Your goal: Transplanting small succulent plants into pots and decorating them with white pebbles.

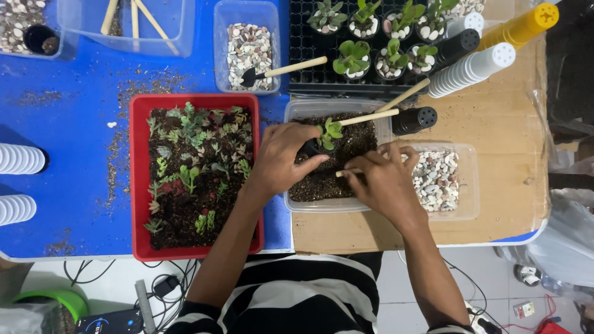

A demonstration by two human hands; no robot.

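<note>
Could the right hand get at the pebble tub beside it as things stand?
Probably yes. The right hand works a small stick in the soil tub, and the pebble tub lies open right beside it, with nothing between them. The stick would need dropping first.

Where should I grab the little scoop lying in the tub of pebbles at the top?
Grab the small scoop by its long pale wooden handle, coming from the right. The dark head is buried among the pebbles, while the handle sticks out free over the tub's rim.
</note>
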